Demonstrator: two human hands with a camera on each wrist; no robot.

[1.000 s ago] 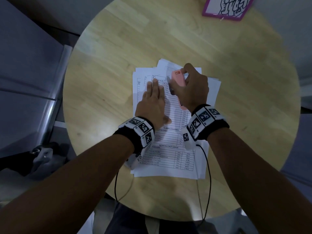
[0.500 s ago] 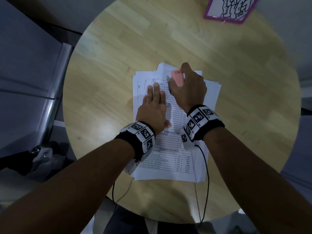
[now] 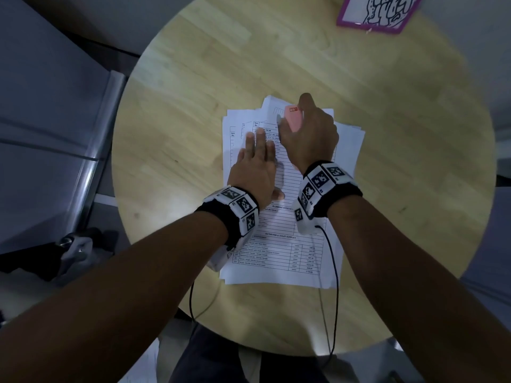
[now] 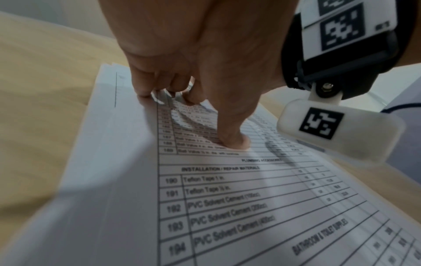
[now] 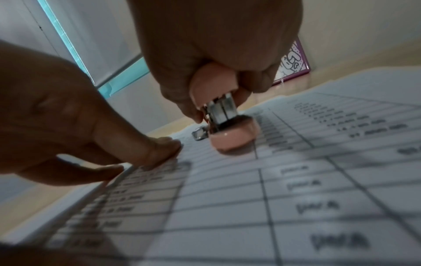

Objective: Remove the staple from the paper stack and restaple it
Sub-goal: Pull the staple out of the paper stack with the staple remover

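Note:
A stack of white printed sheets lies fanned on the round wooden table. My left hand lies flat on the top sheet, fingers straight, pressing it down; in the left wrist view the fingertips touch the paper. My right hand grips a pink stapler near the stack's top edge. In the right wrist view the stapler stands tilted, its pink base and metal end on the paper, beside my left hand's fingers. I see no staple.
A purple-framed card with a black-and-white drawing lies at the table's far right edge. Grey furniture stands left of the table. Cables hang from both wrists over the table's near edge.
My right hand has shifted the stapler slightly toward the far edge of the stack. My left hand has stayed flat on the paper.

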